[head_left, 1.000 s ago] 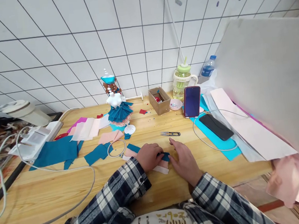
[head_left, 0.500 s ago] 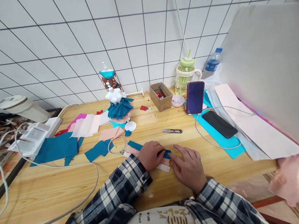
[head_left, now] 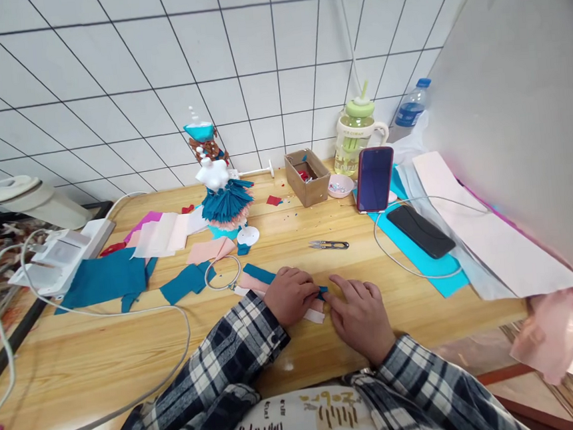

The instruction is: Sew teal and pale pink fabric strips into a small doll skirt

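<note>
My left hand (head_left: 289, 296) lies over layered strips near the table's front, its fingers curled and pressed together on the teal paper strip (head_left: 259, 273). A peach strip (head_left: 253, 285) and a pale pink strip (head_left: 314, 316) stick out from under that hand. At the right end of the teal strip, my right hand (head_left: 359, 315) has its fingers apart, one fingertip touching or very near the strip. Thread snips (head_left: 329, 245) lie beyond my hands. Just left of the strips is a ring-shaped bangle (head_left: 223, 273).
A small figure in a ruffled teal skirt (head_left: 228, 203) stands at the back, near a cardboard box (head_left: 308, 179). Teal paper pieces (head_left: 106, 284) and a white cable (head_left: 187, 331) lie left. A propped phone (head_left: 374, 179) and a black phone (head_left: 421, 231) are right.
The view has tilted slightly, so the table sits higher in the picture. My right hand's fingertip is a little closer to the teal strip's end; my left hand stays over the strips.
</note>
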